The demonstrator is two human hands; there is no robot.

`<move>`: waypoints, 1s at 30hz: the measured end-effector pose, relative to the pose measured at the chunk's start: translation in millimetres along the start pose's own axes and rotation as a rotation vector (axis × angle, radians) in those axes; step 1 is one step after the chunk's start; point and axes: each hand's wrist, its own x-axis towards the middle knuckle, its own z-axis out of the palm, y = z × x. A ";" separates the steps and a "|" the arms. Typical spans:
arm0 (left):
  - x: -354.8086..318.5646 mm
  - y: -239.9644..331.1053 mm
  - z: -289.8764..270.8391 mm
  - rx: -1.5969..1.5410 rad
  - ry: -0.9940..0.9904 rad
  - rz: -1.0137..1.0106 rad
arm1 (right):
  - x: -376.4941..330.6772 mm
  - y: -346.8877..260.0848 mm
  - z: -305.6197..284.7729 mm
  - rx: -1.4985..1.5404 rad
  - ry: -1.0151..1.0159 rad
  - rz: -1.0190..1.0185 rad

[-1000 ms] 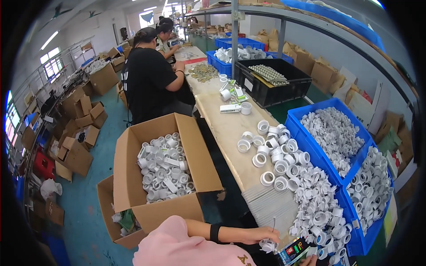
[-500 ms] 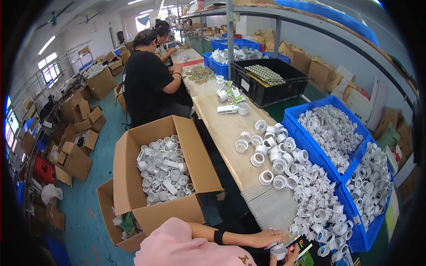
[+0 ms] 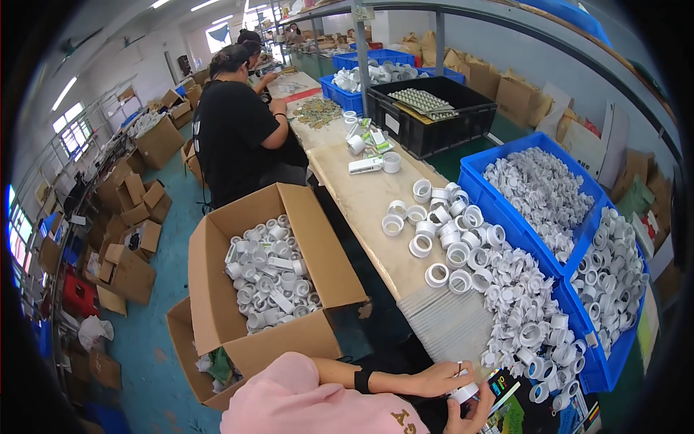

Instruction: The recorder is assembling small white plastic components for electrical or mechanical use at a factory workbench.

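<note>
At the lower edge, both my hands meet around a white round plastic part (image 3: 464, 393). My left hand (image 3: 439, 378), its wrist wearing a black band, has its fingers closed at the part's upper side; a small piece pinched there is too small to make out. My right hand (image 3: 473, 414) is closed around the part's lower side. Just to the right lies a pile of white plastic rings (image 3: 542, 354), and above it a heap of small white plastic pieces (image 3: 517, 293). A dark printed sheet (image 3: 531, 405) lies under and beside my right hand.
On the right stand blue bins, one with small white pieces (image 3: 461, 168), another with white rings (image 3: 620, 354). An open cardboard box (image 3: 340, 271) of white parts stands left of the table (image 3: 354, 195). A black crate (image 3: 426, 137) sits farther back. A co-worker in black (image 3: 235, 134) sits beyond the box.
The view has shifted slightly. My hands still hold the white part together, now tipped differently, with my right hand's fingers more spread around its lower side.
</note>
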 end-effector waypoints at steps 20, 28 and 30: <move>-0.6 1.5 -2.1 0.114 0.109 0.184 | -2.6 13.2 5.4 0.200 -0.080 0.239; -4.9 4.7 -1.3 0.072 0.165 0.236 | -5.4 20.6 8.4 0.150 -0.122 0.234; -4.7 2.7 -2.6 0.054 0.153 0.200 | -2.5 15.0 8.4 0.126 -0.143 0.259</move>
